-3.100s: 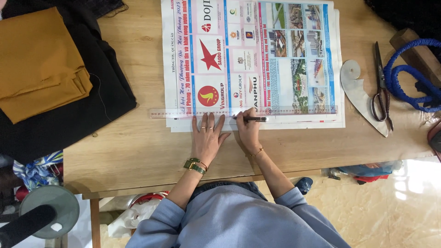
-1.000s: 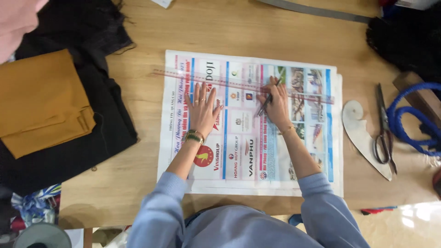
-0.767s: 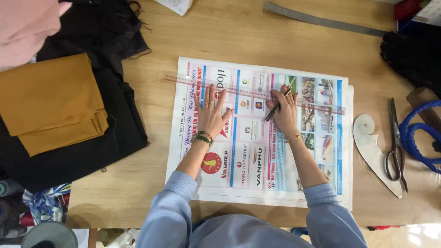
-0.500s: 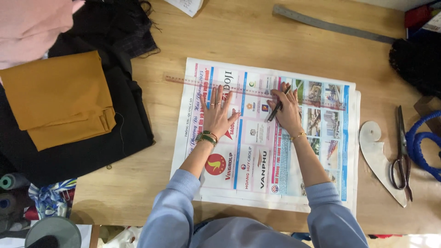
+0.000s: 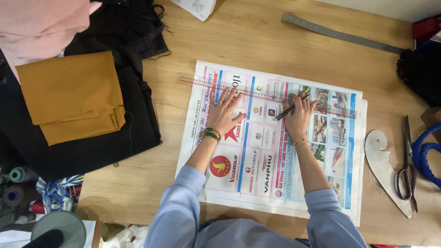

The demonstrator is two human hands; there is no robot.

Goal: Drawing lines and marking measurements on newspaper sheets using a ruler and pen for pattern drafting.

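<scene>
A newspaper sheet (image 5: 257, 160) lies flat on the wooden table (image 5: 257, 41). Across its upper part runs a long clear ruler (image 5: 197, 81), slanting slightly down to the right. My left hand (image 5: 223, 114) lies flat with fingers spread on the paper, fingertips pressing the ruler. My right hand (image 5: 298, 117) rests on the paper further right and holds a dark pen (image 5: 290, 107) with its tip near the ruler's edge. Bracelets sit on both wrists.
Folded mustard fabric (image 5: 73, 94) lies on black cloth (image 5: 105, 142) at the left, pink fabric (image 5: 41, 23) above. Scissors (image 5: 406, 160) and a white curved template (image 5: 383, 165) lie right, beside blue cord (image 5: 425, 154). A grey metal ruler (image 5: 340, 33) lies at the back. Thread spools (image 5: 18, 183) sit lower left.
Three seconds ago ruler and hands were at the sheet's near edge; they are now at its far part. Over the last second the hands keep the same pose while the view shifts.
</scene>
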